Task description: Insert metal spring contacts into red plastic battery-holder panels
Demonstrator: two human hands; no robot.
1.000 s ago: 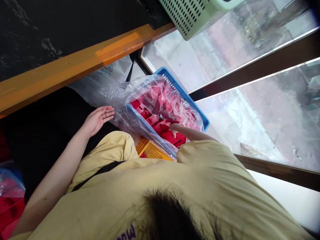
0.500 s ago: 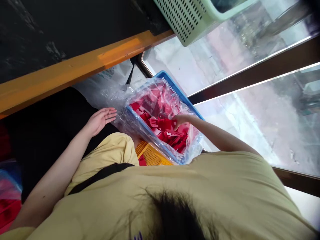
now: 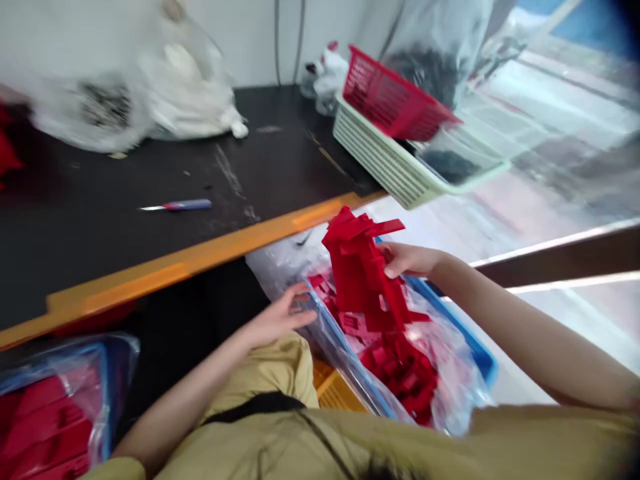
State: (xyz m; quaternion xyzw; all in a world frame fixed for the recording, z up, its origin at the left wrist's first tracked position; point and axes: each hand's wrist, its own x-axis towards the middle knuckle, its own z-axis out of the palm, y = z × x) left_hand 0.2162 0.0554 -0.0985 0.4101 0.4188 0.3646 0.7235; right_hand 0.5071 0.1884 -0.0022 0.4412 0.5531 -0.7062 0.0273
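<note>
My right hand grips a bunch of red plastic parts, raised above a blue basket. Thumb and fingers close on the bunch's right side; some fingers are hidden behind it. More red plastic parts lie inside the basket, on a clear plastic liner bag that folds over its sides. Beside the basket's left rim, my left hand is open, fingers spread, holding nothing.
A black tabletop with an orange edge spans the front. On it lie a small knife and plastic bags. A pale green basket carrying a red basket overhangs its right end. At lower left stands another lined blue basket.
My right hand has lifted a bunch of red parts out of the blue basket. My left hand has moved nearer the basket's rim. The view has tilted up, showing more of the tabletop.
</note>
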